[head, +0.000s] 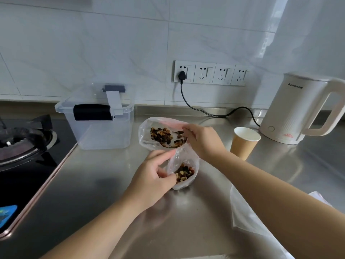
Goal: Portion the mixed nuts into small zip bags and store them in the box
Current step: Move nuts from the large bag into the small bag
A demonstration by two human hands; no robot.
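- The left hand (pixel 153 171) is curled around the side of a small zip bag (pixel 183 165). Its fingers pinch the bag's edge and hold the top open.
- The small zip bag stands on the shiny metal bench (pixel 93 193). It has a little pile of mixed nuts (pixel 183 173) at the bottom.
- The right hand (pixel 201 141) holds the rim of a big clear bag (pixel 149 135), with its fingers bent over the edge.
- The big bag is tipped over toward the small bag, and its mouth touches the small bag's top. More nuts (pixel 164 136) lie inside it.
- A clear plastic box (pixel 100 131) sits at the back left of the bench, near the big bag. Its lid is on, and it has a dark handle.
- A brown paper cup (pixel 242 143) stands just to the right of the right hand.
- A white kettle (pixel 295 109) stands further right, by the wall. A black cord (pixel 205 111) goes from a wall socket (pixel 183 71) toward the kettle.
- A gas stove (pixel 24 143) is on the far left.
- More clear plastic bags (pixel 240 215) lie flat on the bench under the right arm.
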